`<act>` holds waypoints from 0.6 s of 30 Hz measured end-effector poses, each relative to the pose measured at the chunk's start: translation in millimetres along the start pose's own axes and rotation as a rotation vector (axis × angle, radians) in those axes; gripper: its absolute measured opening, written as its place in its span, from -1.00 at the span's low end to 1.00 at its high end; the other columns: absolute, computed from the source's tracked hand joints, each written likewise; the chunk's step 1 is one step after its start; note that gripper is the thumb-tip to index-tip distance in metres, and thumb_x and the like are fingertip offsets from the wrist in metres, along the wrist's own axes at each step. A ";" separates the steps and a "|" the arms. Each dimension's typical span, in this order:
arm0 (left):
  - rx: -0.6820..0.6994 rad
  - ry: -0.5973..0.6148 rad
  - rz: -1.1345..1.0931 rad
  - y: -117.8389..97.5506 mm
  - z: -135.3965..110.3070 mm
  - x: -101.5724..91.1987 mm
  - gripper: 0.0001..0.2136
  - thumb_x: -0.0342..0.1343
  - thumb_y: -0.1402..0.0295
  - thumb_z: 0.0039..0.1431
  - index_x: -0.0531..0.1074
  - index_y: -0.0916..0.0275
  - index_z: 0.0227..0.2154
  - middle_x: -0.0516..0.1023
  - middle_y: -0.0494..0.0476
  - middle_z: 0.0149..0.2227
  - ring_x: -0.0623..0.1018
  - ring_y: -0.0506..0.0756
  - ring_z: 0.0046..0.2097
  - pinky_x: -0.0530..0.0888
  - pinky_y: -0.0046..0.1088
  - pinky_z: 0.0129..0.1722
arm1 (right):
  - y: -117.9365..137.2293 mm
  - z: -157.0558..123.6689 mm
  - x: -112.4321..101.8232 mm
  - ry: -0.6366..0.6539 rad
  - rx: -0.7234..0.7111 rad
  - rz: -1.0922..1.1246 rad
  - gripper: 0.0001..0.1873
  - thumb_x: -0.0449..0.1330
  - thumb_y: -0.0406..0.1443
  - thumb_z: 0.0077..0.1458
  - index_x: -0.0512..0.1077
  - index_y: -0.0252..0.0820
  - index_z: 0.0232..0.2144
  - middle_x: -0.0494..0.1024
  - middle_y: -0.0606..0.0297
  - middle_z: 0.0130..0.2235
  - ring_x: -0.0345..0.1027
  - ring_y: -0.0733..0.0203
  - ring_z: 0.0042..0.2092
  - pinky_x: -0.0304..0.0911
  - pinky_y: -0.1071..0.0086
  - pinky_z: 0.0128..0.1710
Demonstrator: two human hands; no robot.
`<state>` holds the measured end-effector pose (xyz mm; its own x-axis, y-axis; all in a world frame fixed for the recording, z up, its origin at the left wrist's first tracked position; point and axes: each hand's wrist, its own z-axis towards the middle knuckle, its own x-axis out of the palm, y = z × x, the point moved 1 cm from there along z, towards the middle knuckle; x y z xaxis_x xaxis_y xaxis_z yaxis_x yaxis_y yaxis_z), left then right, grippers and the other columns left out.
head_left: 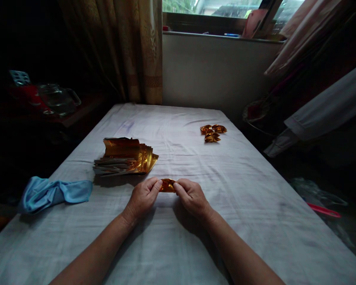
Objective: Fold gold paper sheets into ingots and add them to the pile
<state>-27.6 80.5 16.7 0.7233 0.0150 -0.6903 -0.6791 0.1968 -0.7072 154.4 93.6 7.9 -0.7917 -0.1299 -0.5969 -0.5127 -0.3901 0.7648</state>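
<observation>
Between my two hands is a small folded piece of gold foil paper, held by its ends above the white sheet. My left hand pinches the left end, thumb on top. The right end is gripped by my right hand in the same way. Just beyond my left hand lies a stack of gold foil paper sheets, with grey edges and some sheets curled up. Farther off to the right sit 3 folded gold paper ingots, close together.
A white sheet covers the flat surface under my hands. On its left edge lies a crumpled light blue cloth. A glass jug stands on a dark side table at left. Clothes hang at right, near a pink handle.
</observation>
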 end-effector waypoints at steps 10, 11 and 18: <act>0.028 0.018 0.079 -4.8 -5.8 -7.0 -0.64 -0.15 0.11 0.30 0.38 0.18 -0.49 0.48 0.05 -0.49 0.49 0.07 -0.40 0.29 -0.48 -0.39 | 0.4 -2.7 -2.4 -0.061 0.019 -0.097 -0.61 -0.05 -0.16 0.25 0.28 -0.12 -0.59 0.37 0.34 -0.55 0.22 0.29 -0.48 0.07 0.43 -0.41; 0.032 0.015 0.069 -5.2 -6.1 -6.9 -0.64 -0.15 0.12 0.30 0.39 0.18 -0.47 0.49 0.05 -0.48 0.49 0.07 -0.39 0.30 -0.48 -0.39 | 0.8 -3.0 -2.3 -0.071 0.025 -0.109 -0.61 -0.05 -0.16 0.25 0.28 -0.12 -0.60 0.36 0.34 -0.55 0.21 0.29 -0.48 0.06 0.42 -0.41; 0.053 -0.100 0.068 -6.0 -8.2 -4.2 -0.63 -0.15 0.18 0.32 0.37 0.19 -0.54 0.46 0.04 -0.53 0.46 0.04 -0.45 0.27 -0.49 -0.42 | 2.0 -3.9 1.4 -0.049 0.094 -0.127 -0.63 0.03 -0.09 0.22 0.36 -0.14 -0.52 0.40 0.34 -0.51 0.25 0.28 -0.45 0.04 0.42 -0.42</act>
<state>-27.6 71.2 22.6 0.6862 0.1268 -0.7163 -0.7216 0.2432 -0.6482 153.6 89.2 7.6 -0.7326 -0.0399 -0.6795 -0.6365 -0.3134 0.7047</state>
